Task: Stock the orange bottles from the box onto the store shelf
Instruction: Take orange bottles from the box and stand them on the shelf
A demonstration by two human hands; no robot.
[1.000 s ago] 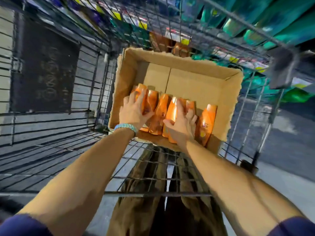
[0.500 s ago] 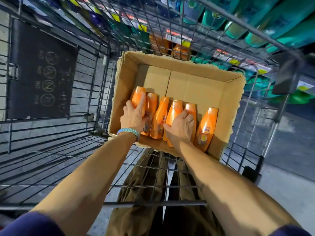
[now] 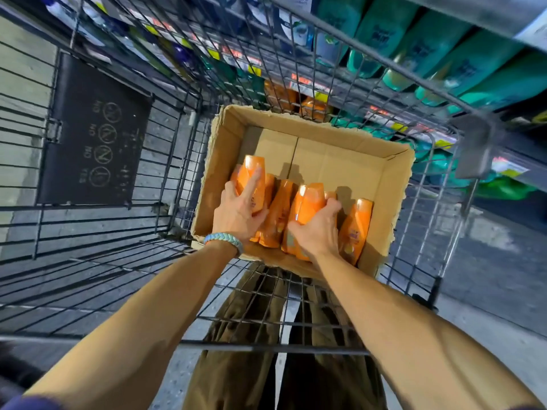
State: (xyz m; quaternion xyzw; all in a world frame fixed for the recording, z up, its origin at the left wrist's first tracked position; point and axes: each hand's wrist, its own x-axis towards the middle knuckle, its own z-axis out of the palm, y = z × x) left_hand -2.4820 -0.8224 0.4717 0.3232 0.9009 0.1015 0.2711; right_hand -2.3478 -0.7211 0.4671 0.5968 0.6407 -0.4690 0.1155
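Gripping orange bottles [image 3: 278, 216] in box [image 3: 387, 184] | left hand [image 3: 236, 213] – right hand [image 3: 318, 229] – apparently one each

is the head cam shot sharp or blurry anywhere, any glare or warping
Head view: hands and orange bottles fairly sharp; glare streaks on their top edges; bottles cast shadows on the box floor. Teal shelf bottles at top right are smeared with blur. Wide-angle warping bows the cart wires and stretches the forearms.

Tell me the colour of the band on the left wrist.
Light blue, braided wristband, seen in the head view beside the cardboard box.
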